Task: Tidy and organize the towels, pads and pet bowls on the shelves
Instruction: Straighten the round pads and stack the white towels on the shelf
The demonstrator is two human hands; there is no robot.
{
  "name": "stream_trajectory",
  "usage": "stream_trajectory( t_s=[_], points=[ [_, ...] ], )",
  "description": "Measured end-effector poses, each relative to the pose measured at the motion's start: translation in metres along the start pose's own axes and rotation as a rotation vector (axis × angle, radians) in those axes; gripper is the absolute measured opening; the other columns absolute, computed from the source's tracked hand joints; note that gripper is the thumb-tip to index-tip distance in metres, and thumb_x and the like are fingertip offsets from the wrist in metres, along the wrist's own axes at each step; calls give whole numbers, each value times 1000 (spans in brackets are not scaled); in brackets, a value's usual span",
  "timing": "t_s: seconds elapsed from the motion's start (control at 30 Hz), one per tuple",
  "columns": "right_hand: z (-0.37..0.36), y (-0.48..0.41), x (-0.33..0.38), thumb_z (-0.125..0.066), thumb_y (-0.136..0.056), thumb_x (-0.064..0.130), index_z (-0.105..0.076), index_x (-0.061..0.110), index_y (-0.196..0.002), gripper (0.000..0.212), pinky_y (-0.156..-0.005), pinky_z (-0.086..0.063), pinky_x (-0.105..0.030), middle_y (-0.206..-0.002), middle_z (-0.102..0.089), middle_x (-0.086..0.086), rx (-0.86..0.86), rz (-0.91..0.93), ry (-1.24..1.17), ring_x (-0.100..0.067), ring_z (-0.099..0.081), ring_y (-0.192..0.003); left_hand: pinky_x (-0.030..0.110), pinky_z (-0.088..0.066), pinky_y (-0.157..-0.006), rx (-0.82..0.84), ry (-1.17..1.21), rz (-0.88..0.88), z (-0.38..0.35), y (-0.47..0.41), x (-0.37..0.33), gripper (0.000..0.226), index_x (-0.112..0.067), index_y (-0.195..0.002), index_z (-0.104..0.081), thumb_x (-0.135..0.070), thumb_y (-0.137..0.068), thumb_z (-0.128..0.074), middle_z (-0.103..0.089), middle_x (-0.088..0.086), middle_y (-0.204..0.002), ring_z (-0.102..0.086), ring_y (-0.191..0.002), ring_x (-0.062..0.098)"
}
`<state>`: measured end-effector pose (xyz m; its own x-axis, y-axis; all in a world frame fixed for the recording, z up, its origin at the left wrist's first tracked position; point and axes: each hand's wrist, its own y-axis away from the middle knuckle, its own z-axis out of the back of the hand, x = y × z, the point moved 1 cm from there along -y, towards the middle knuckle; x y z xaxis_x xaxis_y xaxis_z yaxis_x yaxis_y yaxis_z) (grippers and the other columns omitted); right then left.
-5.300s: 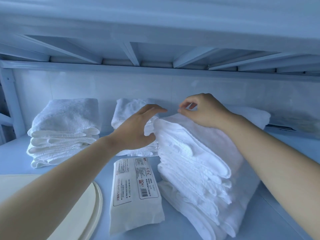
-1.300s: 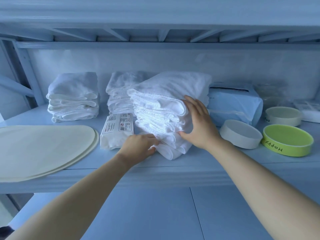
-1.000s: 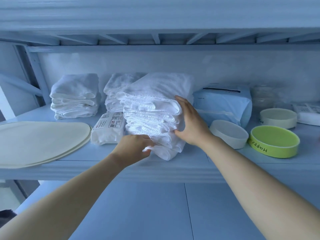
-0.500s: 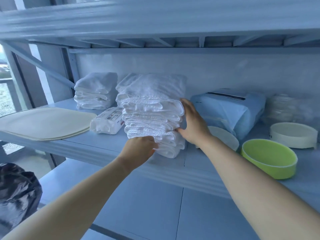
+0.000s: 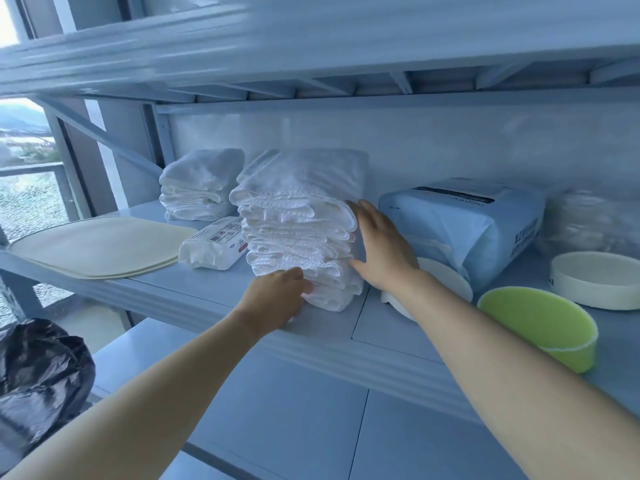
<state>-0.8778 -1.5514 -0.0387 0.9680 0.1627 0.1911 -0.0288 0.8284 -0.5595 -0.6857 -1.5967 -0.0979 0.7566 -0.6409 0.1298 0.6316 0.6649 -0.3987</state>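
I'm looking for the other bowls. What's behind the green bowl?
Behind the green bowl stands a cream bowl and a big blue package. Another white bowl sits left of it, partly hidden by the right hand and arm.

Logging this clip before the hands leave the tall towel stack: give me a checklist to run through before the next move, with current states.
1. Tall towel stack upright: ok.
2. Left hand braces its bottom front corner: ok.
3. Right hand flat on its right side: ok.
4. Stack's front edge back from the shelf lip: not ok, close.
5. White bowl clear of right forearm: cannot tell.
6. Small wrapped pack clear of stack: cannot tell.
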Motion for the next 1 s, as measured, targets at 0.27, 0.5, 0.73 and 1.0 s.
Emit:
stream_trajectory(
  t_s=[0.27, 0.5, 0.73, 1.0],
  points=[
    [-1, 35, 24, -58, -87, 16, -16, 10, -146, 73, -100, -38, -33, -152, -20, -6, -157, -4, -16, -22, -25, -138, 20, -39, -41, -168, 11, -179, 8, 32, 29, 20, -33, -92, -67, -32, -73, -66, -63, -14, -86, -64, -68, 10],
    [-25, 44, 64, -71, -71, 4, -44, 1, -128, 63, -89, -49, -36, -134, -46, -19, -273, 214, -36, -32, -48, -122, 24, -46, -43, -226, 33, -120, 18, 37, 64, 35, -32, -95, -65, -43, -79, -36, -64, -14, -92, -65, -76, 12],
    [-58, 21, 111, -55, -89, 13, -34, 10, -140, 55, -89, -46, -33, -148, -28, -7, -46, 217, -91, -21, -31, -135, 23, -42, -51, -219, -4, -109, 16, 35, 119, 19, -29, -95, -67, -34, -79, -57, -64, -10, -93, -65, -81, 15],
    [-110, -25, 168, -48, -92, 14, -29, 13, -142, 54, -96, -40, -32, -149, -22, -3, 56, 191, -67, -18, -26, -135, 32, -49, -54, -196, 25, -10, 7, 35, 204, 22, -25, -95, -66, -25, -74, -71, -57, -5, -100, -58, -89, 21]
  ],
)
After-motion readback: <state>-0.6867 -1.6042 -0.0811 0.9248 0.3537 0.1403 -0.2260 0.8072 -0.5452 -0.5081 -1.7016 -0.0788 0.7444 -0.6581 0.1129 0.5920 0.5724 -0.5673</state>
